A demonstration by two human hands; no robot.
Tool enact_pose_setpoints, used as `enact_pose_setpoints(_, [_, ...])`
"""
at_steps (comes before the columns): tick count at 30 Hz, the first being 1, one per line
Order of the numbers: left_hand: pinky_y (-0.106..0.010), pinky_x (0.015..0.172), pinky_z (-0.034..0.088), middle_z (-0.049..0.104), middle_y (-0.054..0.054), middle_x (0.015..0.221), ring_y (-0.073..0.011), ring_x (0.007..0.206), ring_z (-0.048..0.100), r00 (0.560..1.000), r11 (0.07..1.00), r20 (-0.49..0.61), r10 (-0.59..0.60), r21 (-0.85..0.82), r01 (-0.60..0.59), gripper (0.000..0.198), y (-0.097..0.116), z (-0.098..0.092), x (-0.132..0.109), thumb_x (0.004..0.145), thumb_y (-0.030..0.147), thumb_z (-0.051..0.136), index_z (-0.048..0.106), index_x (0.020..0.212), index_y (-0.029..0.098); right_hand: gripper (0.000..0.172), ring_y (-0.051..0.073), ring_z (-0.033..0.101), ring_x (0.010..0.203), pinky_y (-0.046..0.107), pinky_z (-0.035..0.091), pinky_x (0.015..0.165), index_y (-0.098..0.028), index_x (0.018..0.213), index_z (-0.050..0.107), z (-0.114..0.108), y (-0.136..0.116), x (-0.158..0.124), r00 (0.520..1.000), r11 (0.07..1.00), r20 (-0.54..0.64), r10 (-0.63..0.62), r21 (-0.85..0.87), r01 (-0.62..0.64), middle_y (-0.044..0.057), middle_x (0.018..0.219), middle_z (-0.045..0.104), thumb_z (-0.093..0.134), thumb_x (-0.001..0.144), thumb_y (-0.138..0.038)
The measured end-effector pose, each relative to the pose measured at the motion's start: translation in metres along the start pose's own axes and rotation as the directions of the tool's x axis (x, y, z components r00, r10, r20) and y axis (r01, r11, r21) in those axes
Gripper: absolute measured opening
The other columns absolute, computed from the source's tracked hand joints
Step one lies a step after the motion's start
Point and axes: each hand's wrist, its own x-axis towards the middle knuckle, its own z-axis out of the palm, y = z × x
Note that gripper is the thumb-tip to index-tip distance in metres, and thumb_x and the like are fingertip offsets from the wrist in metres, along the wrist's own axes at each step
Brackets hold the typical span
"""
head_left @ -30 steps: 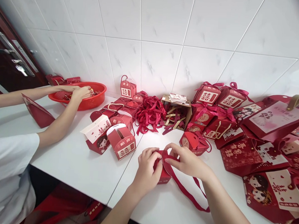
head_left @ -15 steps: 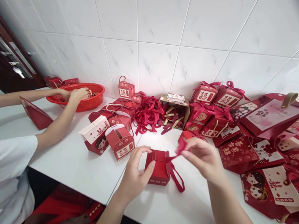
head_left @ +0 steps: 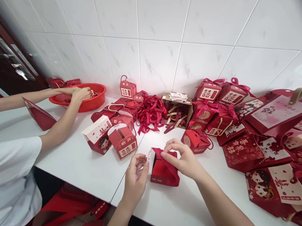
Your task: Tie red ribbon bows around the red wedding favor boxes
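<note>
a small red card box (head_left: 163, 171) sits on the smooth white desk (head_left: 126, 199), near its front edge and between the person's two hands, its top partly open and a pale curved flap (head_left: 151, 158) raised at its left end. the left hand (head_left: 137, 173) has its fingertips at that flap's thin edge in a narrow grip; whether they pinch it, i cannot tell. the right hand (head_left: 182, 160) reaches over the box from the other side, finger and thumb in a narrow grip holding soft, dark red ribbon (head_left: 174, 158) that drapes over the box's right end. behind lies a tangled heap of glossy ribbons (head_left: 153, 111), next to an open brown cardboard carton (head_left: 190, 111) of flat strips. stiff folded boxes with arched tops stand to the left, one printed box (head_left: 122, 143) nearest; satin-bowed boxes (head_left: 209, 92) are stacked to the right against glazed, marbled tiles (head_left: 161, 19). a co-worker's hands (head_left: 81, 94) dip into an oval red plastic basin (head_left: 94, 105).
</note>
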Motion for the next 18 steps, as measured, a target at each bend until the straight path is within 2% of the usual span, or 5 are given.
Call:
enact_pose_setpoints(2, [-0.030, 0.079, 0.057, 0.062, -0.008, 0.103, -0.0197, 0.099, 0.066, 1.000, 1.000, 0.000, 0.020, -0.003, -0.020, 0.023, -0.002, 0.002, -0.002, 0.088, 0.038, 0.056, 0.051, 0.103, 0.021, 0.014, 0.023, 0.058, 0.098, 0.041, 0.041, 0.094, -0.021, 0.070, 0.065, 0.011, 0.010, 0.007, 0.999, 0.993, 0.044, 0.031, -0.118, -0.025, 0.005, 0.097, 0.060, 0.063, 0.081, -0.031])
enact_pose_setpoints(4, [-0.030, 0.082, 0.056, 0.062, -0.008, 0.104, -0.0195, 0.100, 0.065, 0.999, 0.999, -0.006, 0.036, -0.011, -0.036, 0.023, -0.003, 0.003, -0.003, 0.089, 0.037, 0.056, 0.050, 0.105, 0.021, 0.014, 0.023, 0.057, 0.103, 0.042, 0.039, 0.098, -0.021, 0.067, 0.064, 0.016, 0.017, 0.009, 0.992, 0.984, 0.099, 0.077, -0.168, -0.060, 0.006, 0.101, 0.060, 0.063, 0.080, -0.027])
enact_pose_setpoints(8, [-0.031, 0.084, 0.056, 0.061, -0.009, 0.105, -0.0195, 0.100, 0.065, 0.999, 0.999, -0.014, 0.034, -0.021, -0.034, 0.025, -0.003, 0.004, -0.004, 0.089, 0.037, 0.056, 0.049, 0.106, 0.021, 0.015, 0.024, 0.056, 0.104, 0.041, 0.040, 0.096, -0.020, 0.063, 0.060, 0.017, 0.020, 0.007, 0.979, 0.978, 0.134, 0.151, -0.167, -0.128, 0.006, 0.104, 0.059, 0.061, 0.078, -0.023])
enact_pose_setpoints(13, [-0.032, 0.085, 0.055, 0.061, -0.009, 0.104, -0.0198, 0.100, 0.065, 0.999, 0.999, -0.016, 0.031, -0.019, -0.032, 0.026, -0.003, 0.004, -0.003, 0.089, 0.038, 0.055, 0.049, 0.106, 0.021, 0.015, 0.024, 0.056, 0.102, 0.040, 0.041, 0.093, -0.019, 0.061, 0.056, 0.016, 0.020, 0.008, 0.974, 0.977, 0.140, 0.181, -0.143, -0.161, 0.006, 0.102, 0.059, 0.058, 0.075, -0.015])
enact_pose_setpoints(18, [-0.031, 0.084, 0.054, 0.062, -0.008, 0.102, -0.0201, 0.099, 0.064, 1.000, 0.999, -0.014, 0.026, -0.042, -0.026, 0.029, 0.000, 0.007, -0.007, 0.086, 0.040, 0.059, 0.050, 0.105, 0.021, 0.013, 0.024, 0.056, 0.103, 0.041, 0.040, 0.095, -0.019, 0.066, 0.062, 0.018, 0.020, 0.008, 0.977, 0.980, 0.139, 0.163, -0.133, -0.144, 0.007, 0.103, 0.060, 0.060, 0.079, -0.022])
